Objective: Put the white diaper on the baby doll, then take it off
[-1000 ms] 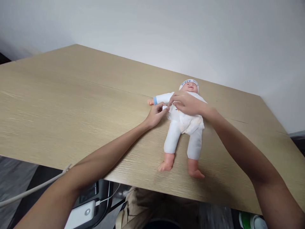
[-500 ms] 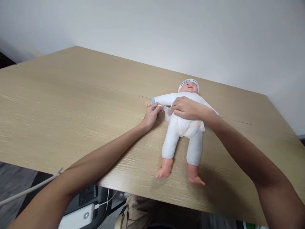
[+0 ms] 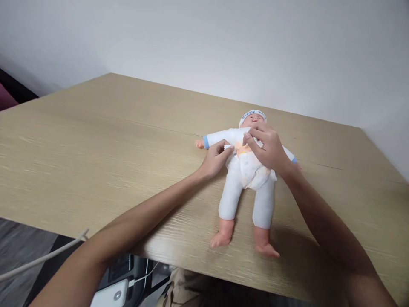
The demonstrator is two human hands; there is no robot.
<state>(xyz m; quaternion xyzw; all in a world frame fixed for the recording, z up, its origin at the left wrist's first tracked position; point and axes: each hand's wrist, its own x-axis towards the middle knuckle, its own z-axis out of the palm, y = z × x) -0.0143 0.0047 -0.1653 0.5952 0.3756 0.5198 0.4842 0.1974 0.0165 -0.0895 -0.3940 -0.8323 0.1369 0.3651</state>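
A baby doll (image 3: 263, 209) in a white suit and a lettered white cap lies on its back on the wooden table. Round its hips is a white diaper (image 3: 251, 170) with an orange-and-yellow patterned front. My left hand (image 3: 217, 158) is at the waist on the left, thumb and fingers pinched on the diaper's side tab. Over the doll's chest is my right hand (image 3: 268, 145), lifted off the belly, thumb and fingers bent close together. Whether anything is between its fingertips I cannot make out. It hides part of the doll's chest and chin.
The wooden table (image 3: 111, 149) reaches back to a pale wall (image 3: 204, 47). A white cable (image 3: 44, 258) runs past the table's front left edge. Below that edge lies a white power bank-like device (image 3: 111, 294) with a cord, on a dark seat.
My left hand has moved right, bringing the tab in against the doll's waist. My right hand has risen from the belly toward the chest, uncovering the diaper's patterned front.
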